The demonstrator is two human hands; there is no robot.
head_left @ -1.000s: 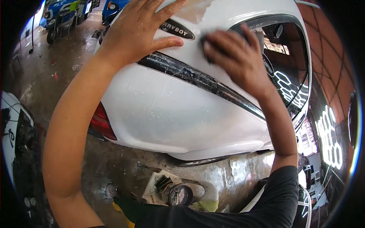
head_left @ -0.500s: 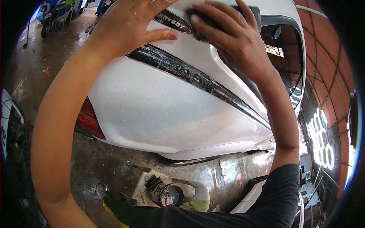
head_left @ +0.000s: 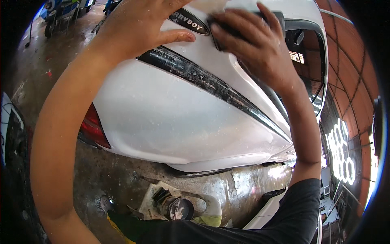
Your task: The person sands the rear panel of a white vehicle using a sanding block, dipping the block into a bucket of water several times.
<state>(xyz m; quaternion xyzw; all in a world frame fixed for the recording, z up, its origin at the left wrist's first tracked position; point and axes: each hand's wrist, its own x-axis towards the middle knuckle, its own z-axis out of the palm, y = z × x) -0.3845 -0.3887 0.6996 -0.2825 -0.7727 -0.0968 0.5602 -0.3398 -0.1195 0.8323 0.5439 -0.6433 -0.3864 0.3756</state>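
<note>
My left hand [head_left: 140,30] rests on the wet white body panel of a vehicle [head_left: 170,107], its thumb stretched out below an oval black badge [head_left: 189,22]. The upper fingers run past the top edge of the picture. My right hand [head_left: 264,51], smeared by motion, presses a dark rectangular pad [head_left: 279,19] against the white surface right of the badge. Its fingers lie across the pad and partly hide it. Below both hands a scuffed black trim strip [head_left: 203,81] slants down to the right. Pale streaks and droplets mark the panel.
A red tail light [head_left: 94,128] sits at the panel's lower left, beside my left forearm. On the wet floor below, a dark round pot [head_left: 181,208] stands on a pale, dirty stand [head_left: 151,203]. A dark side window [head_left: 308,57] lies to the right.
My right hand and the pad have shifted slightly right and down in the picture. My left hand stays by the badge. The whole view has shifted a little.
</note>
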